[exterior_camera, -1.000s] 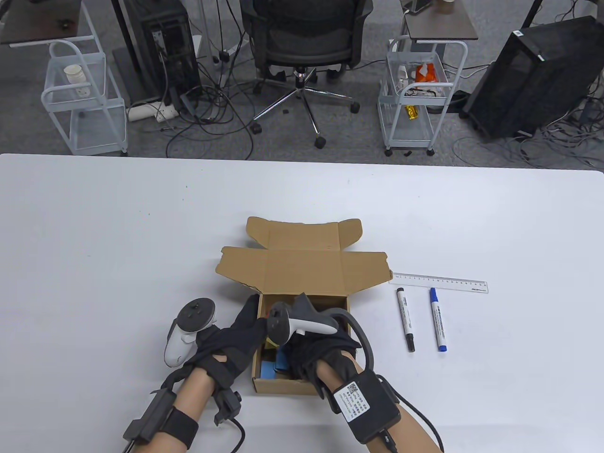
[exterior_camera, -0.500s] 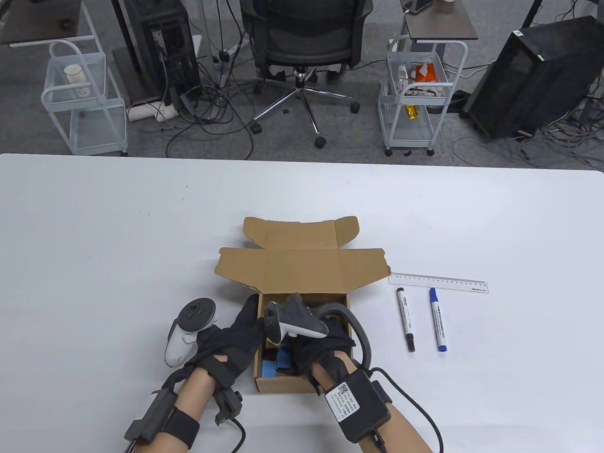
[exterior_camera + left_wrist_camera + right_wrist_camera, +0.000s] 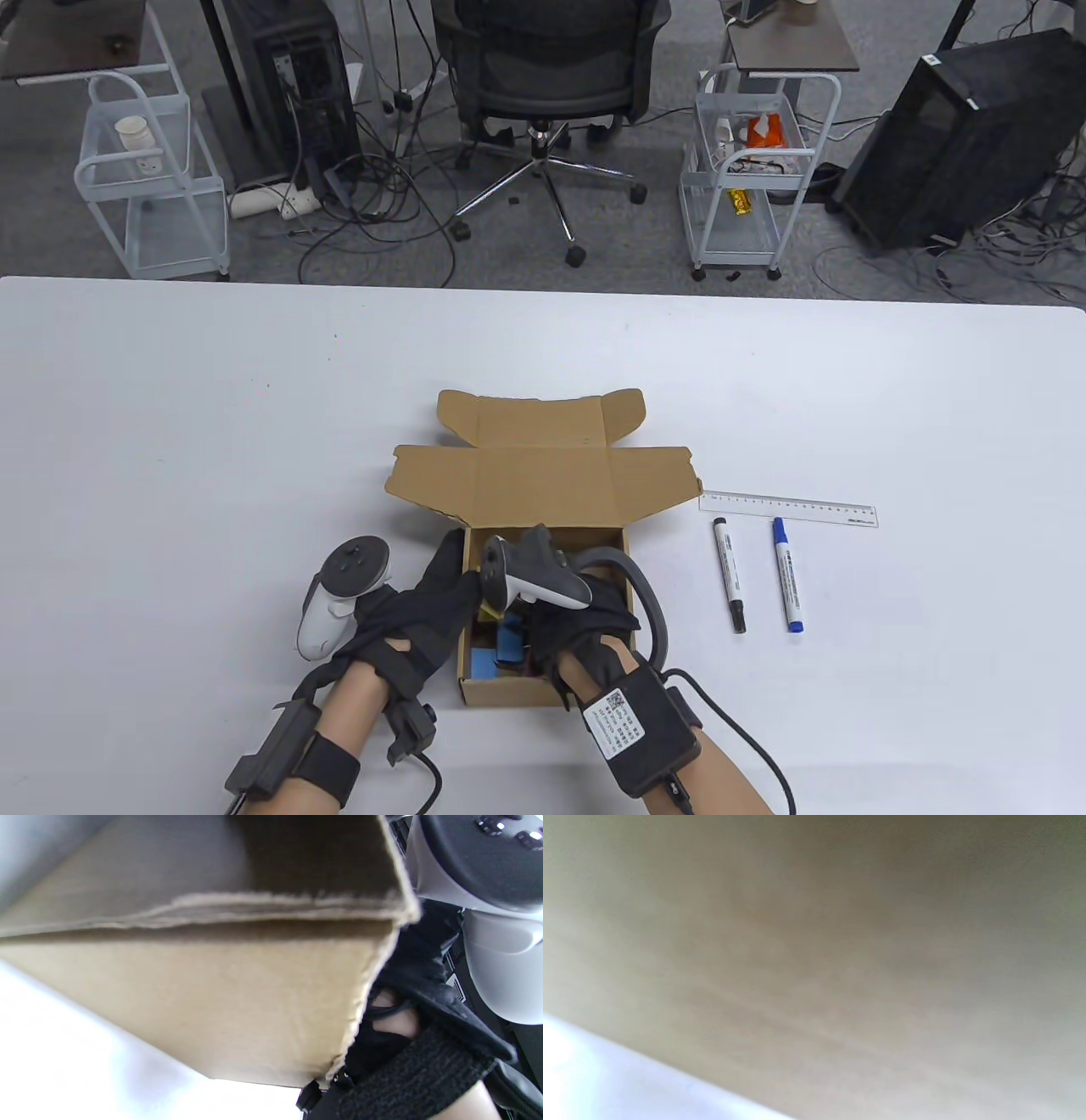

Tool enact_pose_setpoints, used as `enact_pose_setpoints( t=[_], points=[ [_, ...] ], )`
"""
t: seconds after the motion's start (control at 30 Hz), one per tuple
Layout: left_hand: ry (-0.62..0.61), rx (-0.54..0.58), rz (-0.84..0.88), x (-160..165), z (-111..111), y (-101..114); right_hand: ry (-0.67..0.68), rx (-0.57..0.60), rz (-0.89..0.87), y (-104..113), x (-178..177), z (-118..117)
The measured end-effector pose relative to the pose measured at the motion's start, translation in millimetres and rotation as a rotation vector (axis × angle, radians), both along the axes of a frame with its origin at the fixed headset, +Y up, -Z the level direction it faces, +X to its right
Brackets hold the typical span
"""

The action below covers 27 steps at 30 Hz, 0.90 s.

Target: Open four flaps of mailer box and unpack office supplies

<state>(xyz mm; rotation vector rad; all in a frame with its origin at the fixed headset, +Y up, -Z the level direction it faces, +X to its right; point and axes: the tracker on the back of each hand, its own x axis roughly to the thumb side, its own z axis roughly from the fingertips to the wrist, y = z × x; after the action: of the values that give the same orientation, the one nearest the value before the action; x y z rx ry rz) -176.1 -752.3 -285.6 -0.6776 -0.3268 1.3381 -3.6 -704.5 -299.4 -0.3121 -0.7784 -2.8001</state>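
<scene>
The brown mailer box [image 3: 509, 692] sits at the table's near middle with its lid and flaps [image 3: 543, 488] folded open to the far side. Blue items [image 3: 496, 649] and a yellow one [image 3: 488, 609] lie inside. My left hand [image 3: 433, 594] grips the box's left wall, whose cardboard [image 3: 212, 997] fills the left wrist view. My right hand [image 3: 577, 632] reaches down into the box, with its fingers hidden under the tracker and glove. The right wrist view shows only blurred cardboard [image 3: 814, 942].
A clear ruler [image 3: 789, 509], a black marker [image 3: 730, 576] and a blue marker [image 3: 787, 576] lie on the white table right of the box. An office chair, wire carts and computer towers stand on the floor beyond the far edge.
My right hand and wrist have shifted slightly left inside the box, and the box has slid a little to the left. My left hand has stayed on the left wall.
</scene>
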Motion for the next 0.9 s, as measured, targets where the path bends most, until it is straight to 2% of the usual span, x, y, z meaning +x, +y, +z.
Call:
enact_pose_setpoints(
  t=[0.1,0.4,0.9],
  points=[
    [-0.004,0.001,0.005,0.6,-0.1,0.1,0.002,0.020,-0.037,6.0,0.9,3.0],
    [-0.003,0.005,0.005,1.3,-0.2,0.2,-0.044,0.078,-0.088,44.4,4.7,16.1],
    [-0.011,0.004,0.006,1.9,-1.2,0.6,-0.137,0.082,-0.256,87.5,32.7,14.8]
  ],
)
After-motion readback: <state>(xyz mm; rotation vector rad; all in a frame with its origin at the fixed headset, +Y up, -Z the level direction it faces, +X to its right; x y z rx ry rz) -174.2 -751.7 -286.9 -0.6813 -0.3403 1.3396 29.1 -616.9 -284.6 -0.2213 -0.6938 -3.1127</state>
